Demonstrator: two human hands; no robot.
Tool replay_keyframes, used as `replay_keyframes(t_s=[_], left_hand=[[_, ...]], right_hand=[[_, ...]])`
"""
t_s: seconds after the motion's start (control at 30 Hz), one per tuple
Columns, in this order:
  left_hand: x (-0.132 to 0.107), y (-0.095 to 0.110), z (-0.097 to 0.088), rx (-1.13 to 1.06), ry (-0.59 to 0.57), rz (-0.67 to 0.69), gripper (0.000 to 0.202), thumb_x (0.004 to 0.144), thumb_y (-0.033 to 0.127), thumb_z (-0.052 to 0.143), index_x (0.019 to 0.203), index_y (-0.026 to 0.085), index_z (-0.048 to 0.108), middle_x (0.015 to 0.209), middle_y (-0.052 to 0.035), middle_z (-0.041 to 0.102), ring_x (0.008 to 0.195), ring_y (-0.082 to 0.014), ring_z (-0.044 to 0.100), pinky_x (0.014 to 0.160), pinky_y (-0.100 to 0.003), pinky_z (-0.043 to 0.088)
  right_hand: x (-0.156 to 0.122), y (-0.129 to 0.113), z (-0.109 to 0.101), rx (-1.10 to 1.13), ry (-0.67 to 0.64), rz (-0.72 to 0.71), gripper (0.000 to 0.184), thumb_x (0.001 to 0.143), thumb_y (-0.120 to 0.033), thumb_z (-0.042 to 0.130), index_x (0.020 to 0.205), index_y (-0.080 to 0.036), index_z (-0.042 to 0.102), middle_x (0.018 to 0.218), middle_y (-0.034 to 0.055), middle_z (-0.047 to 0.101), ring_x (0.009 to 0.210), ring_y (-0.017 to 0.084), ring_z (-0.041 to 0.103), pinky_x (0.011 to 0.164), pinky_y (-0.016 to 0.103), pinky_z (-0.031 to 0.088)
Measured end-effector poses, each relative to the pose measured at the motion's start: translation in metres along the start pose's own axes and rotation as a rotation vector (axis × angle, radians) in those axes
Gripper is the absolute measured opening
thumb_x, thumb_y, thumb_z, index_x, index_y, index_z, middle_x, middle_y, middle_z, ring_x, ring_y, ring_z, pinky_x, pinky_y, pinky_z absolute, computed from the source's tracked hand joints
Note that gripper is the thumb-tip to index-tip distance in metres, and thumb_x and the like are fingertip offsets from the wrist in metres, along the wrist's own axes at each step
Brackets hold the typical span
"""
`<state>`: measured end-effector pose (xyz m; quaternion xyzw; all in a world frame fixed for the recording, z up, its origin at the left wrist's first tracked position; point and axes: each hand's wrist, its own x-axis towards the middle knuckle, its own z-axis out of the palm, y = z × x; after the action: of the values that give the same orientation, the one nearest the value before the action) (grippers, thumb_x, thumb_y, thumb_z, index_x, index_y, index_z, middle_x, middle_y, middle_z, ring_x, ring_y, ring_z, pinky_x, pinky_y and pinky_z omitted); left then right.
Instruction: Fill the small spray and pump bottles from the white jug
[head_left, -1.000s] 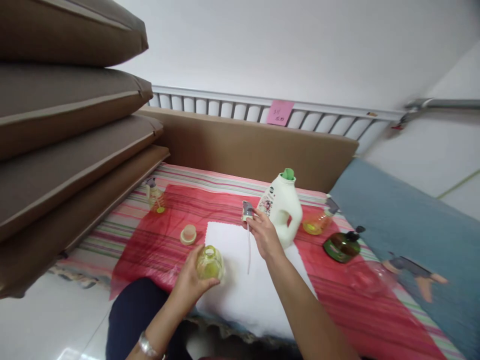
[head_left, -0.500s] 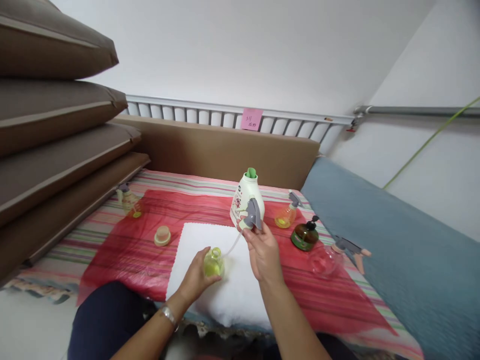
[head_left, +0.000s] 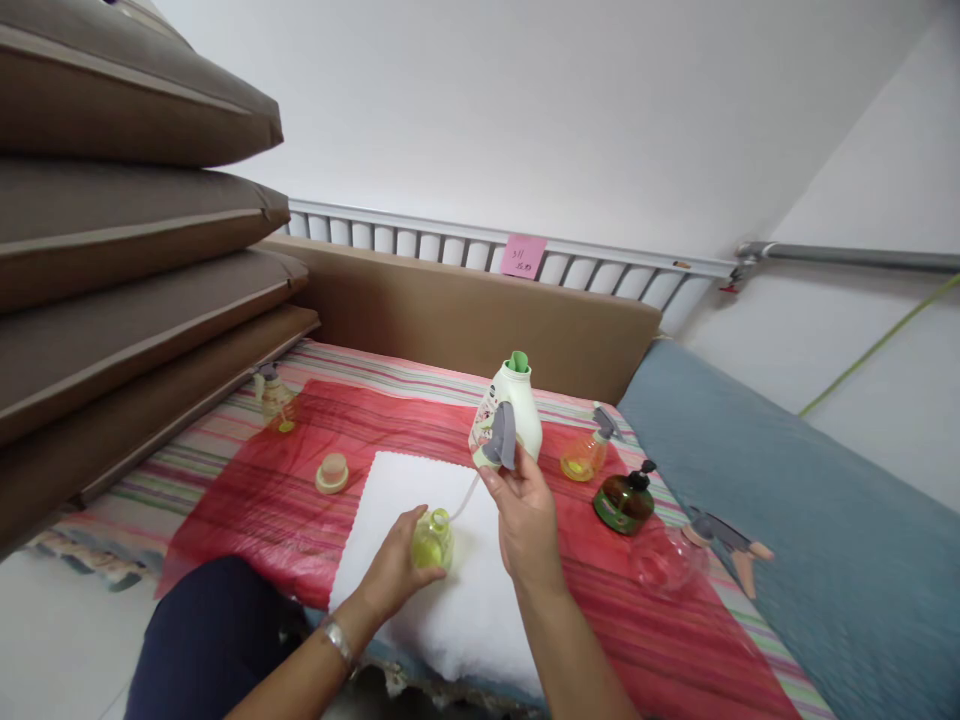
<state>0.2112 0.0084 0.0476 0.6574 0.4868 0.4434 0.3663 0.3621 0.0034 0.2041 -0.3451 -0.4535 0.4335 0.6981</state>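
My left hand (head_left: 401,560) is wrapped round a small clear bottle (head_left: 433,540) with yellow-green liquid, its mouth uncovered, over a white cloth (head_left: 469,590). Pinched in my right hand (head_left: 525,510) is a grey trigger spray head (head_left: 501,438) with a pale collar. Its thin dip tube (head_left: 466,496) slants down toward the bottle's neck; whether the tip is inside or just behind the neck I cannot tell. Right behind the spray head stands a white jug (head_left: 529,425) with a green cap (head_left: 517,362).
On the red sheet (head_left: 255,510) are a pale cap (head_left: 331,473), an orange spray bottle (head_left: 586,455), a brown pump bottle (head_left: 624,498) and a clear spray bottle (head_left: 667,560). Another spray bottle (head_left: 277,400) stands at far left, beside stacked brown cushions (head_left: 142,220).
The view has shifted, so most things sit slightly further right and lower. Both hands keep the same hold on the bottle and the spray head.
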Motion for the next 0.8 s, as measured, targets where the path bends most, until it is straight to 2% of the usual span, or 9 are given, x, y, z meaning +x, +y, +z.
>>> replay_keyframes(t_s=[0.2,0.33,0.47,0.57,0.8], left_hand=[[-0.001,0.001,0.000,-0.039,0.018,0.012,0.077,0.054,0.024,0.081,0.125,0.024,0.052,0.126,-0.0109,0.057,0.125,-0.0320,0.049,0.110,-0.050,0.033],[0.000,0.003,0.000,-0.075,0.044,0.011,0.076,0.051,0.023,0.082,0.121,0.024,0.055,0.123,-0.0101,0.060,0.121,-0.0326,0.052,0.109,-0.051,0.034],[0.000,0.002,0.001,-0.039,0.033,0.029,0.077,0.053,0.023,0.081,0.124,0.022,0.052,0.125,-0.0118,0.058,0.119,-0.0316,0.053,0.106,-0.051,0.037],[0.000,-0.002,0.003,0.002,0.014,0.052,0.079,0.054,0.021,0.080,0.127,0.019,0.049,0.126,-0.0140,0.057,0.119,-0.0314,0.052,0.105,-0.051,0.038],[-0.001,-0.003,0.004,0.024,0.012,0.065,0.084,0.053,0.019,0.082,0.129,0.021,0.046,0.126,-0.0134,0.056,0.118,-0.0313,0.052,0.104,-0.052,0.039]], right_hand=[[0.002,0.005,0.002,-0.075,0.010,0.027,0.054,0.075,-0.027,0.071,0.126,-0.022,0.055,0.129,0.0053,0.061,0.119,0.024,0.056,0.105,0.042,0.040],[-0.004,0.029,-0.001,-0.060,0.020,0.081,0.053,0.072,-0.025,0.072,0.122,-0.023,0.056,0.122,0.0035,0.065,0.114,0.023,0.058,0.104,0.041,0.041],[-0.021,0.061,-0.007,-0.047,-0.032,0.246,0.056,0.067,-0.020,0.074,0.120,-0.024,0.058,0.114,0.0037,0.069,0.108,0.024,0.061,0.097,0.042,0.046],[-0.032,0.076,-0.012,-0.034,-0.029,0.303,0.052,0.066,-0.021,0.074,0.116,-0.023,0.059,0.113,0.0053,0.069,0.107,0.025,0.061,0.095,0.043,0.047],[-0.034,0.080,-0.017,-0.062,-0.019,0.313,0.042,0.065,-0.024,0.077,0.105,-0.022,0.064,0.108,0.0059,0.070,0.103,0.025,0.062,0.094,0.044,0.046]])
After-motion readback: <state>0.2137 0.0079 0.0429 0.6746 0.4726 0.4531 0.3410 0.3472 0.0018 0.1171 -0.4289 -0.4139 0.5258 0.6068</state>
